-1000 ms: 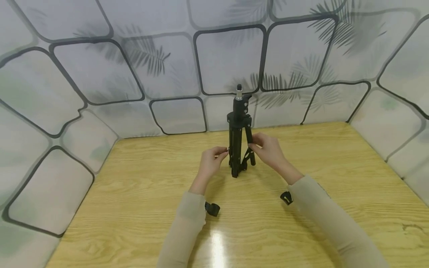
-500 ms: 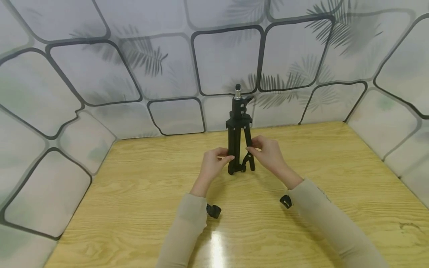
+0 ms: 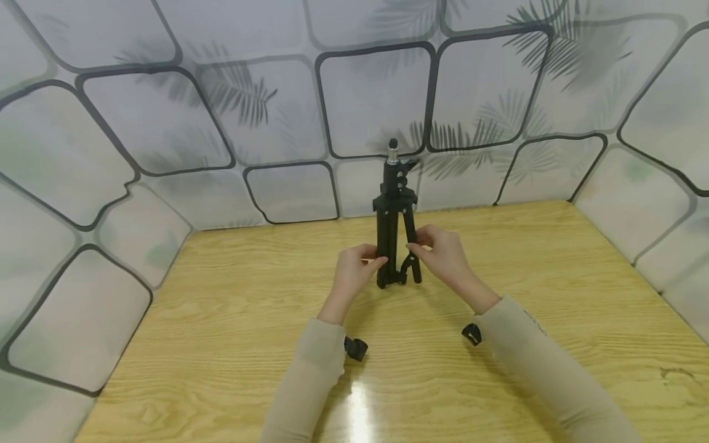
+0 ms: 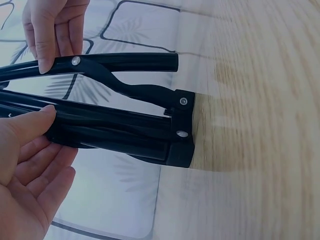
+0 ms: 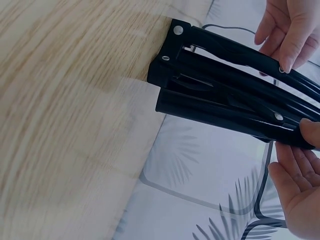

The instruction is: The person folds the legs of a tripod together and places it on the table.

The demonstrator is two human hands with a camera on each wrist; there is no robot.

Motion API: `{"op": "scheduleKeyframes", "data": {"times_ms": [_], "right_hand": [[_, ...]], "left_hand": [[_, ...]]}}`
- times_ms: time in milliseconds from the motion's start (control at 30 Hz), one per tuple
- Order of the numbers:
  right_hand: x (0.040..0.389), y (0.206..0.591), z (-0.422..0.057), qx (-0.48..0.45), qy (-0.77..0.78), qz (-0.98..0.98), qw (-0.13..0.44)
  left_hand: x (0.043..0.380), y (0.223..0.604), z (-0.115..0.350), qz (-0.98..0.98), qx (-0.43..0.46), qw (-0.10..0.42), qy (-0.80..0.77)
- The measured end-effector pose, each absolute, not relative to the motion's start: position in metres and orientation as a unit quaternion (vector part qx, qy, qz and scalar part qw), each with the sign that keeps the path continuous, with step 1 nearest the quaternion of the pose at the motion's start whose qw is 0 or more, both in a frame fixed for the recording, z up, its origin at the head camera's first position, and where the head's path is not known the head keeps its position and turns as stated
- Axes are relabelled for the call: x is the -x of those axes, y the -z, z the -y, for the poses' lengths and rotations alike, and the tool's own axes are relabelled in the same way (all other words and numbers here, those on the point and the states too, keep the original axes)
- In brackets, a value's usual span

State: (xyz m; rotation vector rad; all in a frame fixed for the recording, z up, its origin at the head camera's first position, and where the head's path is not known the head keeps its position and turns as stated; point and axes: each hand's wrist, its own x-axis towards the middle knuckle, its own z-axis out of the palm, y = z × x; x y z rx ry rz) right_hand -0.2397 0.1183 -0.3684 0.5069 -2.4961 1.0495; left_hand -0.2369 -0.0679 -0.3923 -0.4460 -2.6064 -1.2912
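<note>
A black tripod stand (image 3: 394, 194) with a silver top stud (image 3: 392, 154) stands upright on the table, legs mostly folded. My left hand (image 3: 354, 271) pinches its left leg between thumb and fingers; in the left wrist view the thumb lies over the black tube (image 4: 115, 120). On the other side my right hand (image 3: 443, 255) pinches the right leg (image 3: 409, 227), which leans a little outward, its foot just off the central hub. A curved brace (image 4: 135, 91) links that leg to the hub bracket (image 4: 182, 130). In the right wrist view, the leg's end (image 5: 165, 100) sits beside the bracket.
The wood-grain table (image 3: 232, 344) spreads around the stand. A patterned cloth backdrop (image 3: 288, 104) rises close behind it and at both sides. Small black wrist devices (image 3: 356, 349) show beside the sleeves.
The stand has turned slightly. My left hand has moved right from beside it and now pinches the left leg. The right hand keeps its pinch; little differs in the last half second.
</note>
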Motion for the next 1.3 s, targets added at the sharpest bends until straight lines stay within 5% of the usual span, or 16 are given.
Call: {"op": "scheduleKeyframes", "data": {"times_ms": [1300], "right_hand": [[0.2407, 0.3699, -0.1123, -0.175, -0.379, 0.885, 0.208]], "left_hand": [[0.2360, 0.3899, 0.0668, 0.886, 0.156, 0.103, 0.424]]}}
